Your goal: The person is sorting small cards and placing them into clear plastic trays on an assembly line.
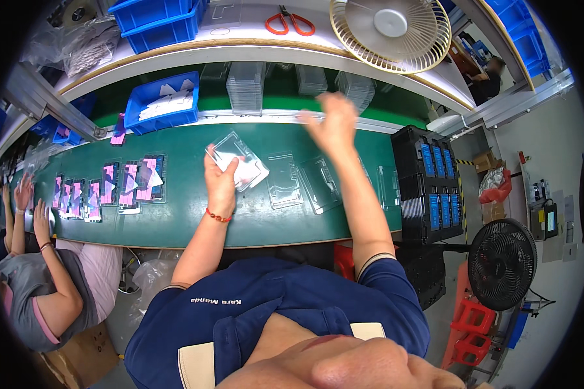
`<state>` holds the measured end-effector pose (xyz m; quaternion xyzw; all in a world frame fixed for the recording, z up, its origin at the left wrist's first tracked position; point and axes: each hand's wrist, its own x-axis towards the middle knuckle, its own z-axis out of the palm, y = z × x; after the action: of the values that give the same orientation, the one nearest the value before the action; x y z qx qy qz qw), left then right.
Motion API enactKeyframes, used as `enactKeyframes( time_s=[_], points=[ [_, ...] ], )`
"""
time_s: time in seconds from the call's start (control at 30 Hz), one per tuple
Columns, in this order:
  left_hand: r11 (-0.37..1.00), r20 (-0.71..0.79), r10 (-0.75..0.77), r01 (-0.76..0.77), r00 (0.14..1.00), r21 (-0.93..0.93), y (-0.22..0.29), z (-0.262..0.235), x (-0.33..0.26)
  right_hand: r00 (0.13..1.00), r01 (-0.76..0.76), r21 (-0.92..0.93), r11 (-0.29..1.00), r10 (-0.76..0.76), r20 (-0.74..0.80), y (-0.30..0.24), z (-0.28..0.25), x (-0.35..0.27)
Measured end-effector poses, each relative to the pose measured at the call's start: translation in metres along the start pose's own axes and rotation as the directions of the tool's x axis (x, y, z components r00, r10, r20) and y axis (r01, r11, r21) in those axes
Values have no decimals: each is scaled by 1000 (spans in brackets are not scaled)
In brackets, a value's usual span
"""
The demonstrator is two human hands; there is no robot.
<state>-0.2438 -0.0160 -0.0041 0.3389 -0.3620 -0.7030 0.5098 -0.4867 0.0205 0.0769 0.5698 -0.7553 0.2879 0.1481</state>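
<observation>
My left hand (221,185) is closed on a clear plastic tray (230,144), thumb on top, held over the green table (194,227). White pieces (248,172) show in or against that tray. Out past the middle of the table, my right hand (334,126) is raised with its fingers apart and slightly blurred; nothing shows in it. It is nearest the stacked clear trays (355,91) at the back. Between my arms lie single clear trays, one (284,185) beside another (318,188), and a further tray (388,188) lies right of my right forearm.
Several trays with pink and dark pieces (130,181) lie at left, near a co-worker's hands (41,217). A blue bin (133,120) holds white pieces. Another tall tray stack (245,91) stands behind. Black crates (412,188) bound the right end. Red-handled cutters (291,23) and a fan (390,29) sit above.
</observation>
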Motion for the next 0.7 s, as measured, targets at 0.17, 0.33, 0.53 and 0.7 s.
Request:
enactKeyframes(
  time_s=[0.17,0.33,0.53,0.7],
  points=[
    [941,-22,-97,98,995,324,25,-20,-3,917,-389,-311,867,333,-218,91,14,50],
    [929,91,-8,-26,996,369,10,-41,2,946,-324,-312,893,299,-127,96,8,70],
    [821,61,61,-85,996,564,13,-43,0,960,-216,-336,917,137,-243,54,9,35],
    [402,137,383,-299,913,866,28,-60,-4,996,87,-67,994,-87,-10,-86,-2,-64]
  ],
)
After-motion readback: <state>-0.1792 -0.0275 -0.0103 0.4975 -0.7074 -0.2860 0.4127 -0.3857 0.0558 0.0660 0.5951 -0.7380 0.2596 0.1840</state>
